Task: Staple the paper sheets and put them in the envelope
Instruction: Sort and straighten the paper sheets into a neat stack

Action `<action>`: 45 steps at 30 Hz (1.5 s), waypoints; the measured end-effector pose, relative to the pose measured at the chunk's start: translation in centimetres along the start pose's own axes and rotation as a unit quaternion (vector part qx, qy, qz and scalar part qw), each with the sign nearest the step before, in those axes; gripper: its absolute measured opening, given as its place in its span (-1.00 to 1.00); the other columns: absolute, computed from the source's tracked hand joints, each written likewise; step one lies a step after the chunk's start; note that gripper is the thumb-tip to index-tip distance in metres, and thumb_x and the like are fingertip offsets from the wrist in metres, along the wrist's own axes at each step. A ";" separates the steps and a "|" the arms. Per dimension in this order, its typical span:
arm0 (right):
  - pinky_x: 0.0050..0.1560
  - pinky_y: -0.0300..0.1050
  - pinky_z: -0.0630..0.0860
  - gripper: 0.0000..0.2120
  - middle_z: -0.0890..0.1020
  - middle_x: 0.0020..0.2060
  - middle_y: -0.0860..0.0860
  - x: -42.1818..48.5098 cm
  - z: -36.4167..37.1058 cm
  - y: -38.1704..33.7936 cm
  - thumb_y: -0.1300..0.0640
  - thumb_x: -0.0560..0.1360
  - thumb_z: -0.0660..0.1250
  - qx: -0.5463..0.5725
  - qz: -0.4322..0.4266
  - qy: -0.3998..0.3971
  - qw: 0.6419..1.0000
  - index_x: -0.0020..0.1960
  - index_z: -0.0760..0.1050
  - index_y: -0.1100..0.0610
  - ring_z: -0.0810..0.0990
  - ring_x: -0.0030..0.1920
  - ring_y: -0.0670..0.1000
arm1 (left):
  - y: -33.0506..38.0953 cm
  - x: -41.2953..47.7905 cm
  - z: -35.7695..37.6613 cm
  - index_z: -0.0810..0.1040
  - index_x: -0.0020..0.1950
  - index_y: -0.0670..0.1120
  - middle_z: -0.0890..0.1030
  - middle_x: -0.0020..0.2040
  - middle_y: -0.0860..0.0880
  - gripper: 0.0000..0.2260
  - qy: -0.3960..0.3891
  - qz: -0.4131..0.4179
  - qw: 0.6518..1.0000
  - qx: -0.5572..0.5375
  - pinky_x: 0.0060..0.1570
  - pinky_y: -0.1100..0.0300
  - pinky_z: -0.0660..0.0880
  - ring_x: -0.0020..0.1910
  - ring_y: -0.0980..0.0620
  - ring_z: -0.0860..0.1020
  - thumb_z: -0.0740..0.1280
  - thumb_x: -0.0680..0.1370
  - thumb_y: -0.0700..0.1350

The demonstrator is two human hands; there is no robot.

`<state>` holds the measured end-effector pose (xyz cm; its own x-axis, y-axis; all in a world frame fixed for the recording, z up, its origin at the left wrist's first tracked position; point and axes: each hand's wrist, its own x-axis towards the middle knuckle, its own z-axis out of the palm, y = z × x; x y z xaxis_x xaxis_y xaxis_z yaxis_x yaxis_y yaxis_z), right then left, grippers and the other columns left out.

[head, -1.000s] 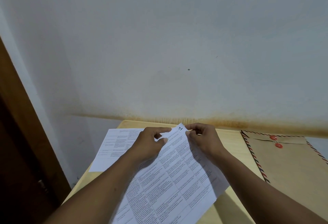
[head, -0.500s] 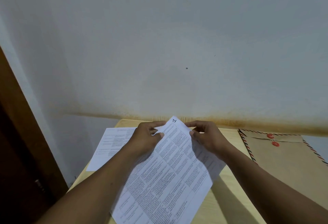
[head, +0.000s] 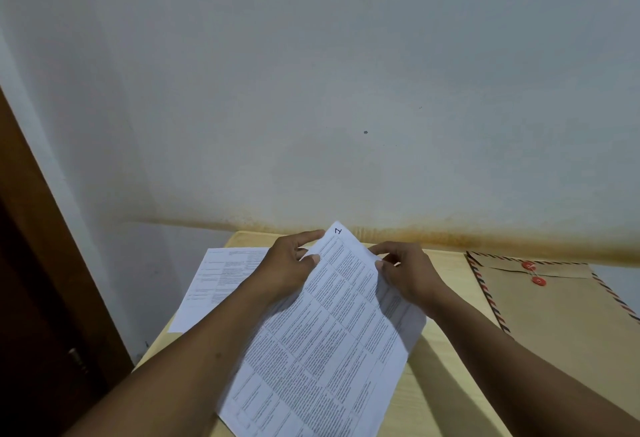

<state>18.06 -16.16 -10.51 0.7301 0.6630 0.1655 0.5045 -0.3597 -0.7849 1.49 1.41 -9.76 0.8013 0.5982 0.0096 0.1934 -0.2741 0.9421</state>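
Printed white paper sheets [head: 329,343], covered in a table of text, are held tilted above the wooden table [head: 446,367]. My left hand [head: 287,267] pinches their upper left edge near the top corner. My right hand [head: 408,274] pinches the upper right edge. Another printed sheet [head: 221,277] lies flat on the table's left side, partly under my left arm. A brown envelope [head: 561,319] with red and blue striped edging and two red string buttons lies flat at the right. No stapler is in view.
A stained white wall [head: 311,90] rises directly behind the table. A dark wooden door frame [head: 38,263] stands at the left, past the table's left edge.
Both hands have lifted the top of the held sheets a little higher and farther toward the wall. The grip points stay near the top corner. The envelope and the flat sheet have not moved.
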 end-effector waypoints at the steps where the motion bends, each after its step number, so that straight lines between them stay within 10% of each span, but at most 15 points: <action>1: -0.08 -0.10 0.50 -0.75 0.71 -0.18 0.05 -0.1 0.1 0.1 0.22 0.55 0.35 0.006 -0.005 0.001 1.000 0.10 0.70 -0.05 0.62 -0.15 0.03 | 0.0 -0.1 -0.1 0.58 0.39 0.27 0.74 0.19 -0.03 -0.58 0.000 0.002 1.000 -0.001 0.34 -0.14 0.57 0.24 -0.01 0.68 0.40 0.57 -0.10; 12: -0.14 -0.13 0.48 -0.87 0.70 -0.23 0.03 0.0 -0.4 0.5 0.13 0.51 0.39 0.053 0.053 0.073 0.995 0.02 0.66 -0.03 0.64 -0.12 0.03 | 0.7 -0.3 -1.4 0.60 0.31 0.28 0.76 0.12 -0.02 -0.57 0.093 0.019 0.994 -0.048 0.21 -0.10 0.65 0.11 -0.03 0.73 0.39 0.64 -0.25; 22: -0.13 -0.03 0.51 -0.61 0.59 -0.01 0.13 -0.6 0.6 0.0 0.42 0.49 0.15 0.276 0.139 0.139 0.941 0.01 0.56 -0.01 0.58 -0.10 0.13 | 0.9 -0.3 -1.0 0.49 0.47 0.16 0.75 0.10 -0.04 -0.56 0.083 0.011 0.996 -0.035 0.12 -0.02 0.67 0.03 -0.01 0.75 0.37 0.65 -0.22; 31: -0.14 0.08 0.50 -0.51 0.62 0.03 0.20 0.0 1.8 0.7 0.42 0.47 0.12 0.339 0.238 0.114 0.903 0.28 0.35 -0.01 0.62 -0.06 0.22 | 1.2 -0.4 -1.4 0.49 0.47 0.18 0.74 0.13 -0.03 -0.55 0.119 0.032 0.991 -0.052 -0.09 0.16 0.66 0.05 0.01 0.73 0.34 0.67 -0.25; 45: -0.21 -0.03 0.46 -0.51 0.61 0.02 0.18 -0.3 2.6 0.2 0.42 0.48 0.11 0.333 0.203 0.134 0.911 0.30 0.34 0.00 0.59 -0.12 0.11 | 0.7 0.0 -1.5 0.54 0.46 0.15 0.73 0.15 0.00 -0.54 0.150 0.065 0.986 -0.022 0.18 0.10 0.63 0.24 0.05 0.65 0.34 0.65 -0.28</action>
<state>16.74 -14.71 -12.22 0.9256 0.3477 -0.1497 -0.1591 -0.0015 -0.9873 0.75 2.31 -8.66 0.6125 0.7579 0.2244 0.0698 -0.3347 0.9397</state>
